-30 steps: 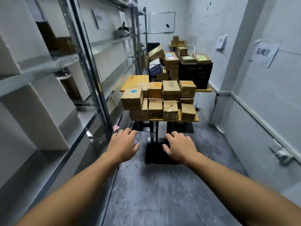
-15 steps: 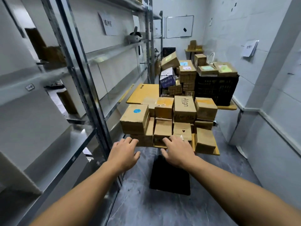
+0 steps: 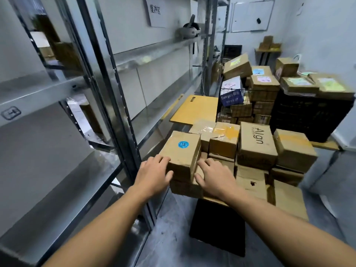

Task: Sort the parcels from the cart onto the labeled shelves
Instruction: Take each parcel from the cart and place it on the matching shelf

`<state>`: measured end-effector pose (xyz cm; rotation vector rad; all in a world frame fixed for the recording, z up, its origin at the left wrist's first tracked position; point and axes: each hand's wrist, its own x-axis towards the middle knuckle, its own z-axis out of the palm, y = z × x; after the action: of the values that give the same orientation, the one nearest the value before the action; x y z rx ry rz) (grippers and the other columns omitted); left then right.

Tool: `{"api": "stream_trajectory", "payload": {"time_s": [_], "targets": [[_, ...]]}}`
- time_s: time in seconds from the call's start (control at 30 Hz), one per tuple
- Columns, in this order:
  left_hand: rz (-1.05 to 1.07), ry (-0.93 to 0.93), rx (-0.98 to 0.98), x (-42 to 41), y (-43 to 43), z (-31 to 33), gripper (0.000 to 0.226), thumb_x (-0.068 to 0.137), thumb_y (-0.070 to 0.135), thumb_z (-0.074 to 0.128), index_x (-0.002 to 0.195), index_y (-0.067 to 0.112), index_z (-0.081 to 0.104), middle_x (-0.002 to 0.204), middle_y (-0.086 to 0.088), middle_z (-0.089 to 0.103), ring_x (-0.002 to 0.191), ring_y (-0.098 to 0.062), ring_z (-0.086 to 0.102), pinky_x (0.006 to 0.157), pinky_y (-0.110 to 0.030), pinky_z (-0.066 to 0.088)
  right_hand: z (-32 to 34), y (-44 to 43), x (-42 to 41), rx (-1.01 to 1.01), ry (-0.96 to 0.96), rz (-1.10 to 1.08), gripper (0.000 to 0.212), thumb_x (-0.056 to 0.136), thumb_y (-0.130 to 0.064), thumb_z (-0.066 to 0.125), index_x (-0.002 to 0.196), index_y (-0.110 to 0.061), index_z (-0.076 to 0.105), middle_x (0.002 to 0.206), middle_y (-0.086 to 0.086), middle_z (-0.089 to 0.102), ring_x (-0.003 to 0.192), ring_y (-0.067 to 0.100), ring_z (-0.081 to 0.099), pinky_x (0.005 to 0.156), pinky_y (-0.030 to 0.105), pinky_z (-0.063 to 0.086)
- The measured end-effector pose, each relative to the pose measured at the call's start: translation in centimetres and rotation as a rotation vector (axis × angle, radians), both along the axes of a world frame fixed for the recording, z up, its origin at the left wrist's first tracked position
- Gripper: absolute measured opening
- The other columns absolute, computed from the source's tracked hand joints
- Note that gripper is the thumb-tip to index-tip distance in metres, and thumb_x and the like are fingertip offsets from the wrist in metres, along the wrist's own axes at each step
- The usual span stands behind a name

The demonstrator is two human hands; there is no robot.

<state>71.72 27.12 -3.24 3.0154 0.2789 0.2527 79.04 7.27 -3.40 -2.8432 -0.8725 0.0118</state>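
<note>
**Item 1, far left: metal shelves** (image 3: 57, 89). Grey steel bays stand along the wall, with a paper zone label (image 3: 157, 11) fixed above the upper tier. This is the destination. Read the parcel's marking against the label before choosing a bay.

**Item 2: left hand** (image 3: 152, 174). The fingers (image 3: 160, 159) are loosely spread and lie along the left edge of the parcel, and the thumb rests on its near face. It is touching the parcel, not yet clamping it.

**Item 3: blue-sticker parcel** (image 3: 181, 153). This is the lot in hand. It sits at the near left corner of the cart (image 3: 217, 228), on top of another box.
- Appearance: plain brown corrugated card, oblong and taped. It has a round blue sticker on its upper face, scuffed corners, and a slight tilt.
- Handling advice: it looks light and rigid.
  - Press both palms flat against opposite sides.
  - Lift straight up so the box beneath is not dragged off the edge.
  - Turn left only once it is clear of its neighbours.

**Item 4: right hand** (image 3: 213, 178). The fingers are fairly straight and close together, pushed into the gap on the parcel's right side. The thumb is splayed low. Whether they are pressing firmly cannot be told.

**Item 5, right: remaining parcels.** Similar cartons are packed tightly, among them one printed "Align" (image 3: 256, 145). The stack looks easily disturbed.
</note>
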Motion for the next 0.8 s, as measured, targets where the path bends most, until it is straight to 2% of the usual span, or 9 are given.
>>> {"api": "stream_trajectory", "payload": {"time_s": [0.2,0.37,0.5,0.6,0.7,0.8], "targets": [[-0.006,-0.019,-0.064,6.5,4.1,-1.9,0.049,0.096,0.049,0.042,0.140,0.029,0.042,0.138,0.005,0.046,0.120,-0.017,0.046,0.103,-0.038,0.039,-1.5,4.0,5.1,0.100,0.110,-0.112,0.052,0.100,-0.052,0.042,0.146,-0.030,0.037,0.145,0.002,0.047,0.130,0.023,0.047,0.104,0.043,0.046],[0.002,0.044,-0.164,8.7,5.9,-4.3,0.045,0.097,0.049,0.043,0.137,0.029,0.042,0.141,0.004,0.041,0.123,-0.019,0.043,0.104,-0.039,0.038,-3.9,6.0,6.9,0.245,0.248,-0.205,0.056,0.099,-0.054,0.043,0.151,-0.034,0.030,0.146,0.002,0.044,0.131,0.022,0.045,0.103,0.040,0.045],[0.054,0.066,-0.454,8.6,6.1,-6.0,0.050,0.098,0.044,0.045,0.145,0.029,0.036,0.145,0.000,0.038,0.126,-0.018,0.042,0.103,-0.034,0.038,-5.9,6.8,6.7,0.419,0.368,-0.245,0.059,0.099,-0.050,0.047,0.152,-0.031,0.031,0.151,0.002,0.041,0.135,0.020,0.044,0.112,0.037,0.040],[0.076,-0.003,-0.577,8.2,5.4,-6.3,0.051,0.097,0.039,0.052,0.145,0.026,0.039,0.142,0.001,0.043,0.124,-0.013,0.044,0.098,-0.024,0.033,-6.1,6.9,6.8,0.544,0.407,-0.248,0.058,0.099,-0.042,0.053,0.151,-0.026,0.033,0.153,0.001,0.042,0.138,0.020,0.042,0.114,0.035,0.035],[0.093,-0.137,-0.608,7.5,4.2,-5.9,0.049,0.094,0.036,0.059,0.140,0.025,0.048,0.136,0.004,0.048,0.115,-0.002,0.043,0.095,-0.017,0.031,-5.7,6.3,6.9,0.666,0.421,-0.251,0.051,0.099,-0.036,0.058,0.146,-0.025,0.041,0.147,0.002,0.050,0.132,0.020,0.048,0.109,0.032,0.038],[0.100,-0.257,-0.682,6.4,2.4,-5.0,0.047,0.091,0.034,0.064,0.136,0.027,0.052,0.130,0.010,0.050,0.115,0.000,0.045,0.099,-0.021,0.037,-4.9,4.9,6.6,0.830,0.456,-0.264,0.045,0.098,-0.037,0.060,0.140,-0.028,0.045,0.140,-0.001,0.054,0.124,0.014,0.051,0.108,0.037,0.044]]}}
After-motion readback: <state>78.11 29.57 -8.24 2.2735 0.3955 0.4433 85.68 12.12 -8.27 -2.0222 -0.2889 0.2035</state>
